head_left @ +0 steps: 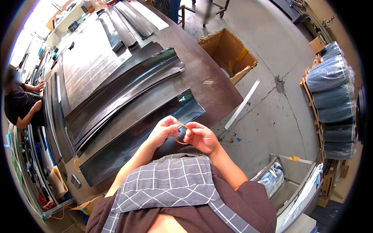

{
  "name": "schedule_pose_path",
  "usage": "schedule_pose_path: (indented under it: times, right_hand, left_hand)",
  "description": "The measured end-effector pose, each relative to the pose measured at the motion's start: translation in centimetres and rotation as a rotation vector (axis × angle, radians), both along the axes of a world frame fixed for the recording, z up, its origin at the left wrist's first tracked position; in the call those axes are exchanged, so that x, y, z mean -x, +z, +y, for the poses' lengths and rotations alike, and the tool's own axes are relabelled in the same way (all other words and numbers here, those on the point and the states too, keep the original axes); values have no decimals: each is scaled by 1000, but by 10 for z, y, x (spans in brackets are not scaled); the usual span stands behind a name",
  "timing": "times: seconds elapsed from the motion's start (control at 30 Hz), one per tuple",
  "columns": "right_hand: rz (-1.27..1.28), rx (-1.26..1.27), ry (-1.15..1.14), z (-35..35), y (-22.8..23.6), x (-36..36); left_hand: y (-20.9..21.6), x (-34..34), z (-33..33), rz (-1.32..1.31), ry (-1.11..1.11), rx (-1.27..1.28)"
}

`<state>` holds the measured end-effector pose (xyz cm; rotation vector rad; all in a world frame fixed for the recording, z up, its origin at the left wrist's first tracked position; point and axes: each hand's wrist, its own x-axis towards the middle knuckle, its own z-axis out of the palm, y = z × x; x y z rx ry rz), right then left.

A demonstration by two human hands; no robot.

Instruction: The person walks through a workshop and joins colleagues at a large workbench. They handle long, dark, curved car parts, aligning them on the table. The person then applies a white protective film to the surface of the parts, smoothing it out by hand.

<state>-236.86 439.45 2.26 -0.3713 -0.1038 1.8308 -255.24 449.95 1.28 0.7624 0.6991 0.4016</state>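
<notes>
Close in front of my apron, both hands hold a thin yellow rubber band (181,142), part of it hanging in a loop below the fingers. My left hand (166,130) pinches one part of it between thumb and fingertips. My right hand (202,138) has its fingers closed on the other side, fingertips close to the left ones. Under the hands lies a long, dark, glossy sheet (128,145) along the near part of the brown table (221,91). A similar yellow band (77,166) rests at the table's near left, beside the sheet's end.
Long dark strips (124,91) lie stacked beyond the glossy sheet. An open cardboard box (229,54) and a white strip (242,104) are on the floor at right. Wrapped dark rolls (330,89) stand on a pallet. Another person (25,99) works at the table's left side.
</notes>
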Motion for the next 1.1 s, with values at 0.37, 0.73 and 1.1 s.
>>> schedule_pose_path:
  times: [0.37, 0.73, 1.1]
  right_hand:
    - [-396, 366, -347, -11, -27, -80]
    - [-1067, 238, -520, 24, -97, -56]
    - [-1170, 99, -94, 56, -67, -72]
  left_hand:
    - [-35, -79, 110, 1182, -288, -1078]
    - [-34, -79, 127, 945, -606, -845]
    - [39, -67, 105, 818, -548, -842]
